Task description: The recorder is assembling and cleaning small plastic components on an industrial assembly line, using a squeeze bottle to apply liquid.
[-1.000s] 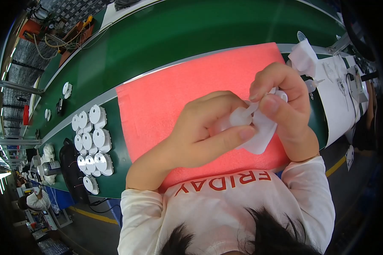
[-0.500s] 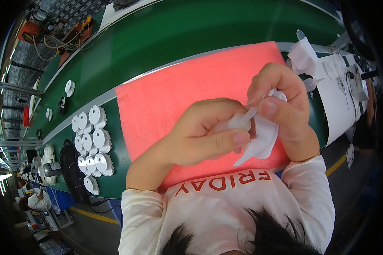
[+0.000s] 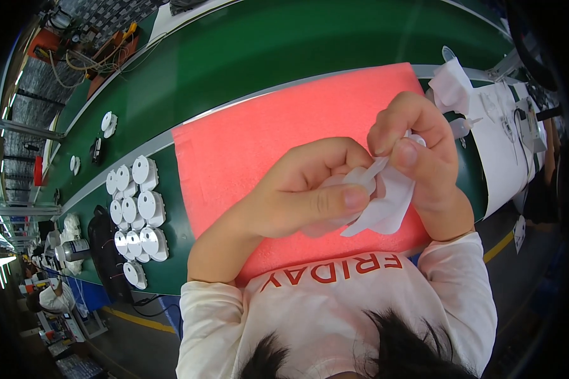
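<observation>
My left hand (image 3: 310, 192) is closed around a small translucent white round part (image 3: 358, 179), thumb on top and fingers curled beneath. From that part a narrow pale strip (image 3: 377, 167) runs up toward my right hand (image 3: 417, 148), whose thumb and forefinger pinch at its upper end. A white cloth (image 3: 391, 205) hangs below the right hand's fingers, bunched inside that hand and loose at the bottom. Both hands are over a pink foam mat (image 3: 272, 132), close to each other. The fingers hide much of the round part.
Several white round devices (image 3: 150, 205) stand in rows left of the mat. A black case (image 3: 104, 252) and a grey bottle (image 3: 76, 251) are farther left. Another white device (image 3: 109, 124) sits on the green belt (image 3: 234, 57). At the right are a crumpled white cloth (image 3: 451, 85) and a dropper bottle (image 3: 460, 128).
My left hand has tilted slightly and the cloth's loose end has shifted left and up. The devices and black object on the green belt have moved slightly away and to the right.
</observation>
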The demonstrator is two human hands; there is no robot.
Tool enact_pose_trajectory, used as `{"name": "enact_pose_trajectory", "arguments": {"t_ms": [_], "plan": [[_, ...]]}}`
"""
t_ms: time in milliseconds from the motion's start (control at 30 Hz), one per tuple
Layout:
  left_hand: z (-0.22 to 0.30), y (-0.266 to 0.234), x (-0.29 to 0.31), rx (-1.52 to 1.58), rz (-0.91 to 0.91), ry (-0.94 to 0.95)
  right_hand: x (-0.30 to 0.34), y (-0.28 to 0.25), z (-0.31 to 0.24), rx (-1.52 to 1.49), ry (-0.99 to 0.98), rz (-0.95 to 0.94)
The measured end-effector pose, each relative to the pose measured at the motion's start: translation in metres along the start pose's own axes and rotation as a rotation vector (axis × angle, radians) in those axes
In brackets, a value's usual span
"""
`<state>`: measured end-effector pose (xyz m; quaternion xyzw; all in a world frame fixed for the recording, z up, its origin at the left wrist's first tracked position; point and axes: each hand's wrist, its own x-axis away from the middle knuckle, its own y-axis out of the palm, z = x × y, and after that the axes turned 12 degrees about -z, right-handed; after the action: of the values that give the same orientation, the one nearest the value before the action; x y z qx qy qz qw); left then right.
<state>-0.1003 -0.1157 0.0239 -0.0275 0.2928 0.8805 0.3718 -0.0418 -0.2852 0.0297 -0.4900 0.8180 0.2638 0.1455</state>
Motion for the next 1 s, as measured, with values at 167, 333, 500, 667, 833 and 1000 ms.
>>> {"name": "enact_pose_trajectory", "arguments": {"t_ms": [167, 333, 500, 667, 833, 1000], "plan": [[-0.0033, -0.0008, 0.0021, 0.039, -0.005, 0.025, -0.0028, -0.0001, -0.0013, -0.016, 0.050, -0.029], [-0.0055, -0.0040, 0.0004, 0.065, -0.069, 0.045, -0.0013, -0.0010, -0.0028, -0.052, 0.075, -0.035], [-0.0036, -0.0042, 0.0011, 0.115, -0.109, 0.018, 0.0000, 0.0002, -0.0032, -0.060, 0.049, -0.041], [-0.0044, -0.0057, -0.0001, 0.103, -0.145, 0.026, 0.0005, 0.0017, -0.0034, -0.071, 0.019, -0.054], [-0.0038, -0.0044, 0.0005, 0.100, -0.107, 0.016, 0.0003, 0.0028, -0.0027, -0.061, 0.013, -0.045], [-0.0031, -0.0053, 0.0020, 0.097, -0.087, 0.020, -0.0017, 0.0008, -0.0019, 0.060, 0.060, -0.041]]}}
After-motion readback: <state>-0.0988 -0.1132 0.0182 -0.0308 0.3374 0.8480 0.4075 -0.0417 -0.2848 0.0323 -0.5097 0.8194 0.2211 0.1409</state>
